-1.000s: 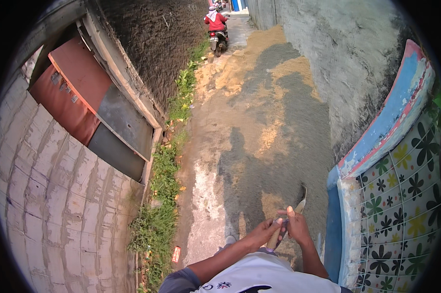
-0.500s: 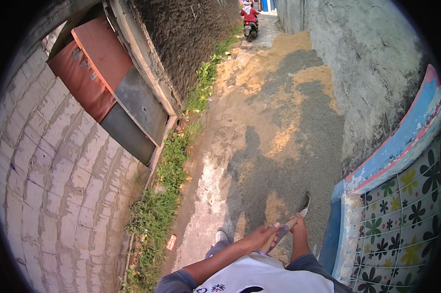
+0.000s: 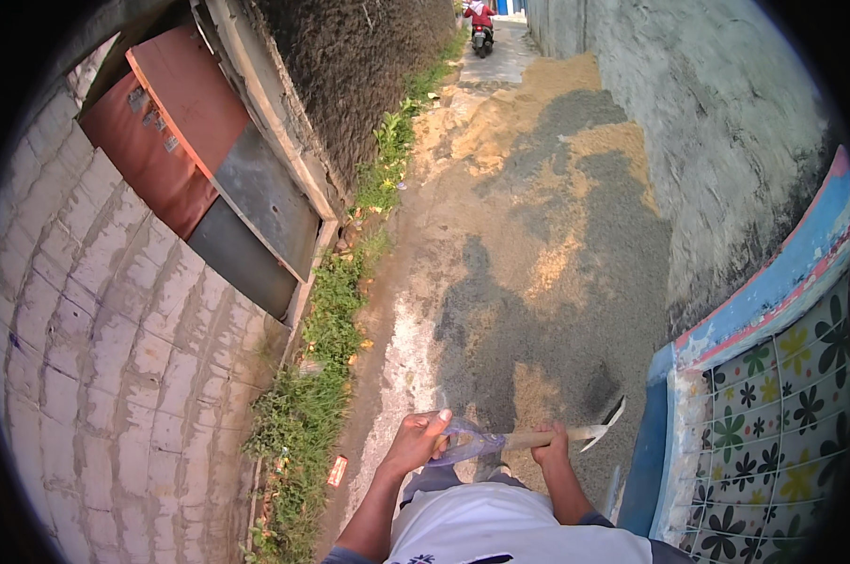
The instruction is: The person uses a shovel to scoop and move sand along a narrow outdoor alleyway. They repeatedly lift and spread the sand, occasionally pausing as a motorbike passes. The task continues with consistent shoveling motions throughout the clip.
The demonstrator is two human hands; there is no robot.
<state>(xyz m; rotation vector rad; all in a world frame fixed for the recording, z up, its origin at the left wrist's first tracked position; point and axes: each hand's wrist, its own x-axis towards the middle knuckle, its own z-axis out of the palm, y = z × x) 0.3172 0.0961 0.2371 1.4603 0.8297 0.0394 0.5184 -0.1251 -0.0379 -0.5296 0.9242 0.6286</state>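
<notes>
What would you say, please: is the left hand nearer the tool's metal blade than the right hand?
No, the right hand is near the metal blade, while the left hand is at the purple end.

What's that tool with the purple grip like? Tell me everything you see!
The tool runs left to right across the lower picture. Its pale shaft looks wooden. At the left end is a purplish, loop-like grip; at the right, a silvery, metal-looking blade, seen nearly edge-on, so its full shape is unclear. The left hand holds the grip; the right hand grasps the shaft near the blade.
</notes>
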